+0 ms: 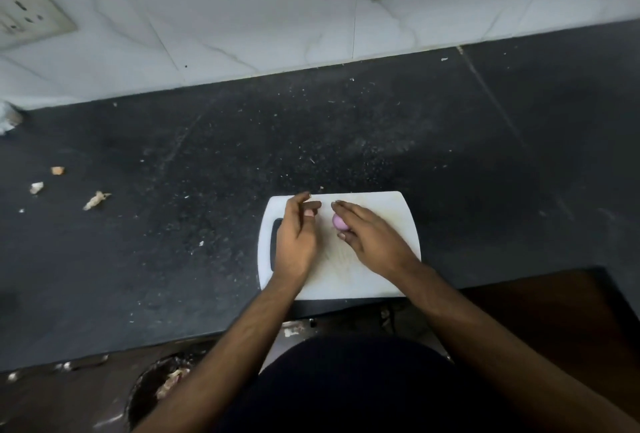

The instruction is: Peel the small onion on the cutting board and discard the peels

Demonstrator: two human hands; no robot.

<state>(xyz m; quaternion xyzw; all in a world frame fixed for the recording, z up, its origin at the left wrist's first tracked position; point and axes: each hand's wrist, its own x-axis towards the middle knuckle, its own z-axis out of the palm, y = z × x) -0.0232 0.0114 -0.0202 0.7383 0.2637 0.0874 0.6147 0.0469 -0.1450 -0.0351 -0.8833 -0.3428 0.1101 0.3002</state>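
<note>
A small purple onion (337,221) rests on the white cutting board (384,214) near the front edge of the dark counter. My right hand (370,237) is cupped over the onion, fingers and thumb closing around it. My left hand (298,235) lies just left of it above the board, fingers curled, with a tiny pale scrap of peel (309,196) at its fingertips. The board's handle slot (276,242) is partly hidden by my left hand.
Below the counter at lower left stands a dark bin (156,387) with peel scraps inside. Loose peel pieces (96,200) lie on the counter at far left. A white tiled wall (277,17) runs along the back. Crumbs dot the countertop.
</note>
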